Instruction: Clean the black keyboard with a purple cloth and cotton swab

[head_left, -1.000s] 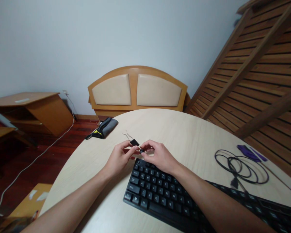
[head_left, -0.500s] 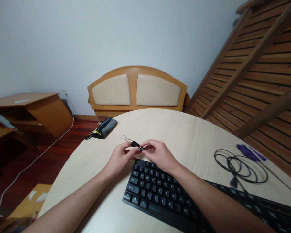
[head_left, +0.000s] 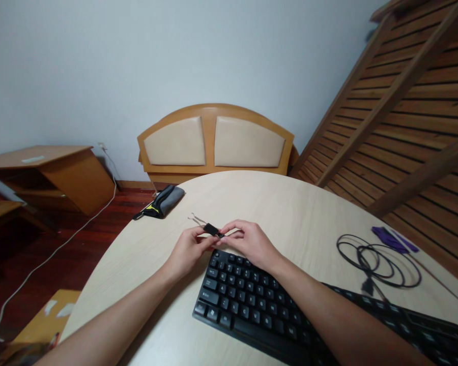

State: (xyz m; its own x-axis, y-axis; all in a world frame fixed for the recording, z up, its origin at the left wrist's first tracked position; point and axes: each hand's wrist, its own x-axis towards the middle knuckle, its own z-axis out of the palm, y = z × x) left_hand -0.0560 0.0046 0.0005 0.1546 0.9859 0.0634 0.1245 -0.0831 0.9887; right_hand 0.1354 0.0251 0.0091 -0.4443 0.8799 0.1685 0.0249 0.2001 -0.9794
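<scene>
My left hand (head_left: 187,249) is closed, its thumb and fingers pinching a keycap puller (head_left: 211,229) with a black body and two thin bent wires that point up and left. My right hand (head_left: 250,244) is closed too, its fingertips on a small black piece (head_left: 221,235), likely a keycap, against the puller's lower right end. Fingers partly hide this piece. Both hands are together just above the top left corner of a black keyboard (head_left: 244,300), and my right forearm crosses over it.
A second black keyboard (head_left: 423,325) lies at the right. Behind it are a coiled black cable (head_left: 381,269) and a purple cloth (head_left: 389,240). A grey and black pouch (head_left: 164,202) sits by the left edge of the round table (head_left: 282,198). A wooden headboard (head_left: 209,137) stands beyond.
The keycap puller has turned slightly and shifted a little left in my fingers. The small black piece has shifted slightly and is more covered. Both arms are almost where they were.
</scene>
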